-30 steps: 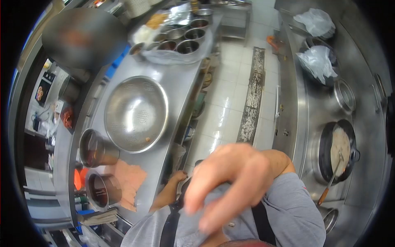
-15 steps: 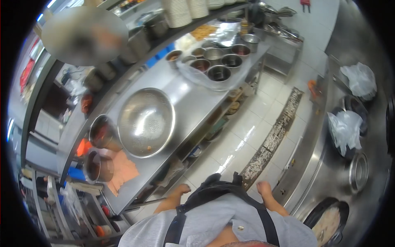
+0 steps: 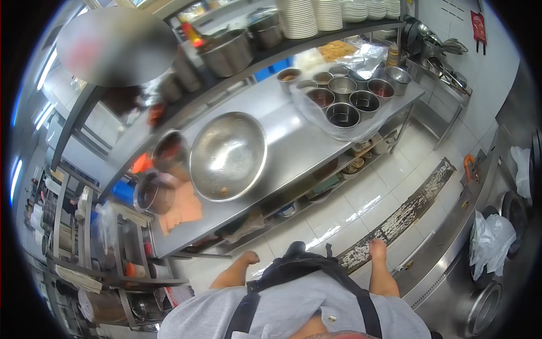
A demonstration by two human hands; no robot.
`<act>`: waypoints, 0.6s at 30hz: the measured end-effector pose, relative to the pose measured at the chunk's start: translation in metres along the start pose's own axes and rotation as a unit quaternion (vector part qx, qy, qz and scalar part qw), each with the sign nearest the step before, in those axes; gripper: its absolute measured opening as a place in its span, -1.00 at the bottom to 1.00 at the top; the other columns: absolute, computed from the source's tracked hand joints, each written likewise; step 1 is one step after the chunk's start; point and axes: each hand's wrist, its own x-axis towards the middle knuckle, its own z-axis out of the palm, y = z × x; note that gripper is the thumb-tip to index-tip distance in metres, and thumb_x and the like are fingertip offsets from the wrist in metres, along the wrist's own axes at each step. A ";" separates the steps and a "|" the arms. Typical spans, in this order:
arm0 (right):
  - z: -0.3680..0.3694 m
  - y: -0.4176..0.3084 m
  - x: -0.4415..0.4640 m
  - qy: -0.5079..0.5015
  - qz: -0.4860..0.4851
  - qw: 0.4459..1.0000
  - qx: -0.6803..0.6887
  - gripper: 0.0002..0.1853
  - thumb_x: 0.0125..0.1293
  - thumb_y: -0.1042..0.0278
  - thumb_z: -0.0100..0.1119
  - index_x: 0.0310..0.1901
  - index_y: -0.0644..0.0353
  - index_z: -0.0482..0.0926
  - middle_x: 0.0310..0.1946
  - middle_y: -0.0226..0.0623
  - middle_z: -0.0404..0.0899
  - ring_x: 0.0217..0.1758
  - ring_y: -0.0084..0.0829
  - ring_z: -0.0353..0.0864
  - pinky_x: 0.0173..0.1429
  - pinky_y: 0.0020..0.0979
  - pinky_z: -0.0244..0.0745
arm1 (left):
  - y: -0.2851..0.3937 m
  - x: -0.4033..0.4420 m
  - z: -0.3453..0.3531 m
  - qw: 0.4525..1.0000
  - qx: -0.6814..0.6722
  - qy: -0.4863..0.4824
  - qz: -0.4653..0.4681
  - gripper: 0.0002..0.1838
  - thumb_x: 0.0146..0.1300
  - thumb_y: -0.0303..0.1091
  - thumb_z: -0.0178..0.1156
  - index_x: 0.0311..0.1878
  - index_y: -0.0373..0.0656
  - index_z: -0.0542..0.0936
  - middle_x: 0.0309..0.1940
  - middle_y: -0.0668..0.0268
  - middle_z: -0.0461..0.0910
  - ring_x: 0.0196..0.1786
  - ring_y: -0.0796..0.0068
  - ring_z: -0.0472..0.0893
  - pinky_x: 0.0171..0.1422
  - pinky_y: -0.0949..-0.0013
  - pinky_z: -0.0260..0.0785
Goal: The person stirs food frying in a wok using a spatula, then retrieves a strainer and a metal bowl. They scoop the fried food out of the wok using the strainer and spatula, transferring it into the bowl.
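My left hand hangs low beside the front of my body, near the long steel table. Its fingers look curled in and nothing shows in them. On the other side, my right hand is held out above the floor by a dark, worn floor strip, also closed with no object visible. Neither hand touches the table. A large steel colander lies on the table, with steel pots and an orange cloth to its left.
Several round steel containers of sauces stand on the table's far end. Stacked white plates fill the shelf above. Right of the aisle runs a steel cooking counter with a plastic bag. Metal racks stand at left.
My view has turned, so the table, colander and containers sit further right. The pan at lower right has left the view. My right hand is a little further forward.
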 end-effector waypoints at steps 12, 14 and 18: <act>0.022 0.007 -0.036 -0.196 -0.100 0.970 -0.108 -0.65 0.21 0.18 -0.08 -0.38 0.23 0.66 -0.38 0.04 0.61 -0.25 -0.04 0.63 -0.11 -0.10 0.51 | 0.032 0.002 0.060 0.999 -0.050 0.005 -0.013 -0.66 0.08 -0.10 0.02 -0.25 -0.05 0.67 -0.20 0.13 0.63 -0.12 0.10 0.61 -0.05 0.14 0.44; 0.021 0.018 -0.049 -0.204 -0.076 0.971 -0.102 -0.66 0.20 0.20 -0.08 -0.38 0.22 0.66 -0.37 0.05 0.61 -0.23 -0.03 0.62 -0.08 -0.09 0.50 | 0.041 0.010 0.055 0.999 -0.026 0.029 0.014 -0.68 0.12 -0.14 0.02 -0.24 -0.06 0.68 -0.28 0.12 0.64 -0.28 0.17 0.64 -0.18 0.18 0.49; 0.018 0.034 -0.057 -0.206 -0.025 0.975 -0.077 -0.70 0.21 0.26 -0.06 -0.36 0.23 0.67 -0.50 -0.03 0.59 -0.39 -0.15 0.63 -0.17 -0.20 0.52 | 0.032 0.023 0.054 0.992 -0.051 0.100 0.062 -0.69 0.09 -0.11 0.07 -0.29 -0.09 0.68 -0.34 0.13 0.65 -0.35 0.25 0.66 -0.18 0.18 0.50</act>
